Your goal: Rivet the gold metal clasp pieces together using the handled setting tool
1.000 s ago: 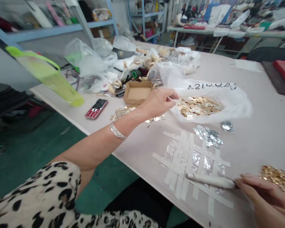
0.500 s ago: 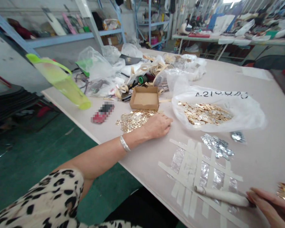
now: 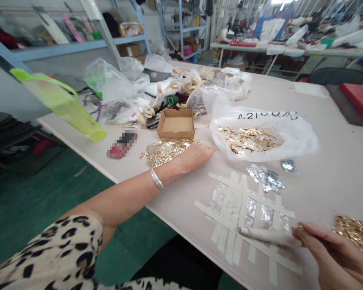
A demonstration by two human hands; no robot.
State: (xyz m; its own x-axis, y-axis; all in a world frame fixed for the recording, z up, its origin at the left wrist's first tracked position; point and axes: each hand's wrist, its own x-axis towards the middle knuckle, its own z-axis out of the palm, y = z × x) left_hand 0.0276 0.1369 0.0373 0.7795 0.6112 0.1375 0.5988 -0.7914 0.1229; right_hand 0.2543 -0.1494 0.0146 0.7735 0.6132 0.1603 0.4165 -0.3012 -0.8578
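My left hand, with a silver bracelet at its wrist, rests low on the table beside a heap of flat gold-coloured metal pieces. Its fingers curl under, and what they may hold is hidden. At the lower right, my right hand is closed, thumb and finger pinched together; I cannot make out what is between them. Those fingertips are by the right end of a cream, wrapped-looking rod. The rod lies across cream tape strips stuck on the table over clear plastic.
A white plastic bag holds more gold pieces. Silver discs and shiny gold pieces lie nearby. A cardboard box, a phone-like pixelated object, a yellow-green jug and cluttered plastic bags stand farther back.
The view has shifted, showing more of the right side. My right hand has moved farther into view, its fingertips still by the rod's end. My left hand has turned, its fingers now less visible.
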